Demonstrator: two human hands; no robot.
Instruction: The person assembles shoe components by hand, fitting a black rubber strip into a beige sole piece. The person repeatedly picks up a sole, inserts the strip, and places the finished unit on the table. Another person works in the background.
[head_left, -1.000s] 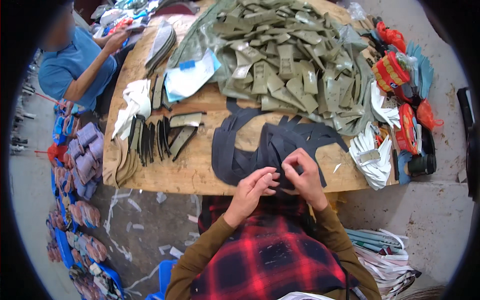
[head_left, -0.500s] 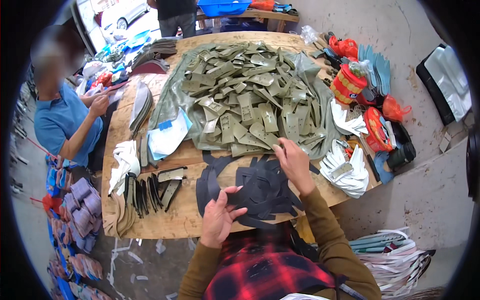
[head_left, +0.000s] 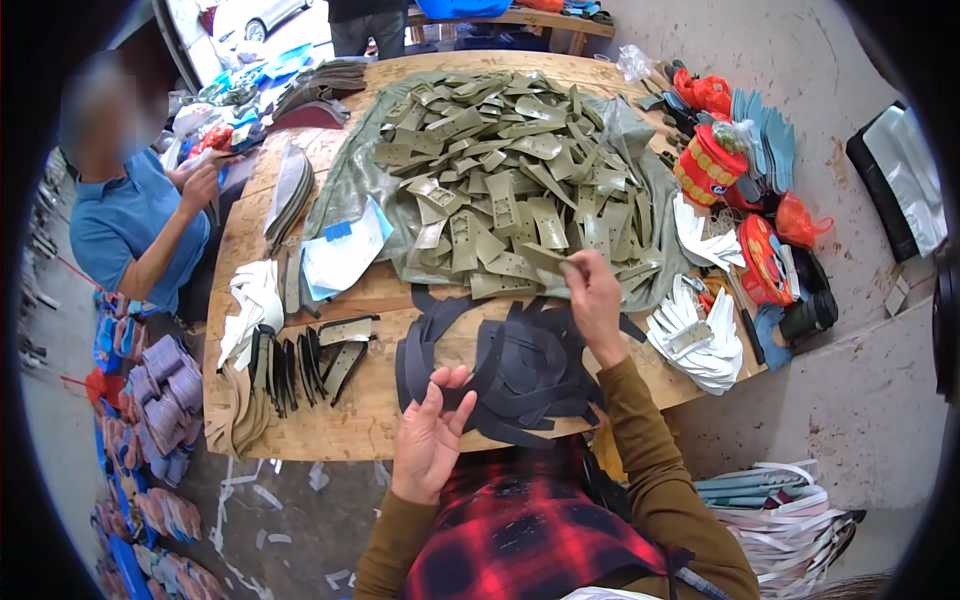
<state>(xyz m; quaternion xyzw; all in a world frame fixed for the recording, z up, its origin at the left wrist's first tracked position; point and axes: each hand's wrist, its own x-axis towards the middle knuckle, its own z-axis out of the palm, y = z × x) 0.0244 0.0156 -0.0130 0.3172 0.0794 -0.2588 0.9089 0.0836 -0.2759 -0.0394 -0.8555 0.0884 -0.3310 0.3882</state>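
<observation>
My right hand (head_left: pixel 597 305) pinches one end of an olive-green curved piece (head_left: pixel 543 257) at the near edge of a large heap of such pieces (head_left: pixel 500 150). Small holes show in many of them. My left hand (head_left: pixel 430 440) is palm up, its fingers curled around part of a black fabric strip (head_left: pixel 412 368) that bends away from it toward the left. Beneath and between both hands lies a tangled pile of black strips (head_left: pixel 530 370) on the wooden table (head_left: pixel 370 420). The fingers partly hide where the left hand grips the strip.
Olive pieces with black strips (head_left: pixel 345 360) lie at left, beside white strips (head_left: pixel 255 305) and tan strips (head_left: pixel 235 415). A white sheet (head_left: pixel 345 250) rests near the heap. At right are white strips (head_left: pixel 700 340) and a red-yellow tub (head_left: pixel 708 165). A person (head_left: pixel 140 220) works at the far left.
My right hand has lifted the end of an olive piece slightly off the heap's edge. My left hand has shifted slightly left and turned palm up. The view has tilted a little.
</observation>
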